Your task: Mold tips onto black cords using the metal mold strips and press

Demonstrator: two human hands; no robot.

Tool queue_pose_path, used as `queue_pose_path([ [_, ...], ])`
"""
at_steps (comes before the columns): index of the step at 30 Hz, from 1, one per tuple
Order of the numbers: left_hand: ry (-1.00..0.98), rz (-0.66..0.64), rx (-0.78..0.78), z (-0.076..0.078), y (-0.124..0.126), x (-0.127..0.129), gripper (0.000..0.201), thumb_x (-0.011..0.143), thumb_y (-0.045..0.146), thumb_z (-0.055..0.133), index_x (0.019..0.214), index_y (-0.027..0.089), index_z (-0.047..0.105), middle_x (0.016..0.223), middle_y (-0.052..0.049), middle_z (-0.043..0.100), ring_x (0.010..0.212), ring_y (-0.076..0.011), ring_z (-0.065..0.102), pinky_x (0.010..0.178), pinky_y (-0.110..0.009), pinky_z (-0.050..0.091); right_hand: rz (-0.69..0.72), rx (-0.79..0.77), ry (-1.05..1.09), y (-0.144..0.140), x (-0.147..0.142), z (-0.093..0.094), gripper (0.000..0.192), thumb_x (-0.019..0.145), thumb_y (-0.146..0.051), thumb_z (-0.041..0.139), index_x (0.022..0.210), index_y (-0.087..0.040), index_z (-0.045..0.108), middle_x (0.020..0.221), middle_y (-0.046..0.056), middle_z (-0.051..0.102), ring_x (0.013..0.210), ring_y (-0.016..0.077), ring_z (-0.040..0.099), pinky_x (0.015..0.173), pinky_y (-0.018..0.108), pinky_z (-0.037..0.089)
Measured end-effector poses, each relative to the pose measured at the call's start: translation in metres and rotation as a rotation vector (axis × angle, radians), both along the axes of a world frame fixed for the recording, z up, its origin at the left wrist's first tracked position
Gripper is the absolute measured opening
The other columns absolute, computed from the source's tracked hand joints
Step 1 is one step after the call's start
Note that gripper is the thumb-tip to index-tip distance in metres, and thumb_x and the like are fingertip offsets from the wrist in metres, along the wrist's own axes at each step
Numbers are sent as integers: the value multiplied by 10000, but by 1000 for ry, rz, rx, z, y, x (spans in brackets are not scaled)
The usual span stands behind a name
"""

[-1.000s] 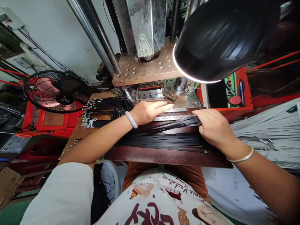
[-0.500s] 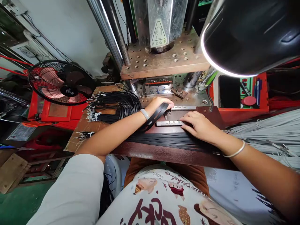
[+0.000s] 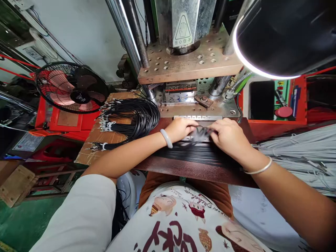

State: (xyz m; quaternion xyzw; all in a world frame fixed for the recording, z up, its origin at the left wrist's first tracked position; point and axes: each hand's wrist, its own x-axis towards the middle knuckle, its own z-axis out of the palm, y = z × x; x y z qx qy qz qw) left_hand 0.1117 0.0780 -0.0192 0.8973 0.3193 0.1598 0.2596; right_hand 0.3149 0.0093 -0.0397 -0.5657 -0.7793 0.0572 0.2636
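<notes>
My left hand (image 3: 181, 129) is closed on thin black cables (image 3: 198, 134), which are smeared by motion between my two hands. From the other side my right hand (image 3: 229, 136) pinches the same cables. Behind the hands lies a slotted metal strip (image 3: 198, 118). A second metal strip (image 3: 187, 138) shows only partly under the cables. Close to the bench's front edge, straight black cables (image 3: 194, 155) lie side by side below my hands.
A press with a thick drilled plate (image 3: 189, 66) stands behind the hands, above a metal die (image 3: 181, 92). Bundled black cables (image 3: 141, 115) lie on cardboard at left. A fan (image 3: 75, 91) stands further left. Grey cables (image 3: 304, 150) lie at right, below a lamp (image 3: 278, 38).
My left hand has come down toward me from the rear strip with its cables. My right hand has left the front strip and now grips cables too. The view has shifted slightly.
</notes>
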Motion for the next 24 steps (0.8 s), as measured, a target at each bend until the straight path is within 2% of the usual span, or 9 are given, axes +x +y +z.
queue_pose_path([
  [2,205,-58,137,2,-16,-2,245,893,81,512,996,113,731,1004,-111,730,948,-203,683,844,-305,528,41,43,9,-9,1,-2,198,830,-169,512,816,-167,709,774,90,691,764,237,587,716,382,455],
  [4,338,-87,300,10,-29,-3,248,916,114,476,928,95,722,960,-145,711,912,-238,680,772,-323,527,140,38,130,-16,-2,-4,189,859,-181,512,853,-182,700,801,73,693,762,214,596,717,363,479],
  [6,303,-61,394,18,-36,-4,273,940,149,439,934,102,708,928,-143,708,872,-236,681,738,-317,520,221,46,237,-19,-7,-5,181,890,-217,521,877,-199,700,844,66,687,786,203,605,712,350,492],
  [8,111,-12,361,18,-34,-6,279,946,141,423,1006,122,695,947,-114,722,862,-197,684,764,-285,518,233,51,294,-20,-11,-5,177,904,-253,538,872,-214,708,844,63,668,783,200,604,686,346,494],
  [11,-157,58,188,-1,-24,-10,277,919,84,435,1001,126,695,941,-73,735,845,-143,677,802,-234,511,221,11,313,-19,-14,-6,182,915,-283,547,874,-230,715,814,57,638,759,195,593,660,342,491],
  [15,-160,13,98,-27,-16,-16,259,877,56,472,915,130,717,861,-62,723,794,-147,660,775,-246,511,240,49,209,-21,-16,-7,199,932,-265,515,898,-216,705,816,67,615,757,194,557,659,339,465],
  [17,-235,10,108,-28,-17,-19,253,878,61,481,923,131,720,876,-65,725,813,-146,663,781,-246,514,243,109,125,-24,-17,-9,205,941,-238,491,918,-202,692,837,79,616,751,196,526,658,346,441],
  [20,-395,12,80,-20,-20,-23,232,879,72,497,918,132,718,875,-55,733,819,-131,672,799,-237,523,262,174,35,-28,-18,-11,197,939,-197,482,944,-189,678,854,86,620,736,197,502,653,353,421],
  [24,-303,-64,67,-17,-23,-24,302,837,29,463,945,142,722,916,-49,741,860,-137,681,839,-252,535,182,156,90,-33,-15,-10,195,923,-193,517,1034,-225,675,842,62,616,751,195,554,680,351,464],
])
